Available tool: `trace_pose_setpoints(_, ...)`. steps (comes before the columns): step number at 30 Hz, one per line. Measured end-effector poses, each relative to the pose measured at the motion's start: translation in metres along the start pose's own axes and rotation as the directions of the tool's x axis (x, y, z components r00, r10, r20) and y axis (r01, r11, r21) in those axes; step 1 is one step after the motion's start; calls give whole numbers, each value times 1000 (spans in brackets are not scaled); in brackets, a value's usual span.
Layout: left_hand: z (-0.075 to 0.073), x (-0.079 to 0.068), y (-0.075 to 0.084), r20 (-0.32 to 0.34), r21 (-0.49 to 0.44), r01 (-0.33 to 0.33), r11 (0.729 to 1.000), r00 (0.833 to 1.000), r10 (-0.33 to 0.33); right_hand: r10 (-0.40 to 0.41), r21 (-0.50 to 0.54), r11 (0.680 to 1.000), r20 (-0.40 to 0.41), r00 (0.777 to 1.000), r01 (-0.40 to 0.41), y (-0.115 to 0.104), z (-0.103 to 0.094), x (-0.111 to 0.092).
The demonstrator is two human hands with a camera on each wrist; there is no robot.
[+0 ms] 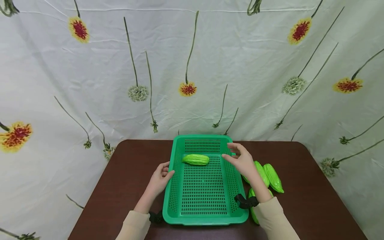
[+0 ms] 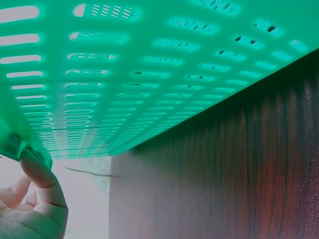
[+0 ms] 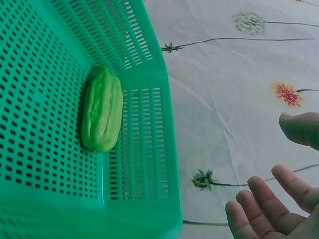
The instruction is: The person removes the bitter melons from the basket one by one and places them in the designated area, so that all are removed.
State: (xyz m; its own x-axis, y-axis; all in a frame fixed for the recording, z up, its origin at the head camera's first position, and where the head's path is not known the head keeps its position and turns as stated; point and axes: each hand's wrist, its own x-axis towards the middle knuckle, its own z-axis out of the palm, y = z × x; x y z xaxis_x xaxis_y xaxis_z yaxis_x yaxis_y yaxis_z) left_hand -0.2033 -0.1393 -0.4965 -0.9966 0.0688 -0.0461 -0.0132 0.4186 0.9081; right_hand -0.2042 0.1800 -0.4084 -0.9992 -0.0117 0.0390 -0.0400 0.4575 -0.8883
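A green plastic basket [image 1: 204, 218] with slotted walls stands on the table. Inside it, near the far end, lies one light green ridged bitter gourd [image 1: 196, 159], also seen in the right wrist view as a gourd [image 3: 102, 109] against the end wall. My left hand [image 1: 160, 176] grips the basket's left rim, with a curled finger [image 2: 42, 174] at the edge in the left wrist view. Over the right rim hovers my right hand [image 1: 241, 160], fingers spread and holding nothing. Several more bitter gourds [image 1: 273, 178] lie on the table right of the basket, partly hidden by my right arm.
The dark brown wooden table [image 1: 132, 166] has rounded far corners. Behind it hangs a pale cloth [image 1: 168, 50] printed with flowers, close to the basket's far end. Black bands [image 1: 246, 201] are worn at the wrists.
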Motion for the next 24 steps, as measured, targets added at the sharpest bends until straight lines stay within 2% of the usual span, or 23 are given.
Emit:
trace_pose_setpoints(9, -1, 0, 3, -4, -4, 4, 1000, 1000, -4, -57, -10, 998, 41, 998, 57, -5, 24, 20)
trace_pose_setpoints(16, -2, -1, 2, -4, -5, -14, 1000, 1000, 14, -66, -19, 998, 88, 994, 68, -5, 43, 31)
trace_pose_setpoints(24, 0, -1, 1, -2, -13, 1, 1000, 1000, -1, -61, -117, 990, 98, 993, 73, 5, 63, 41)
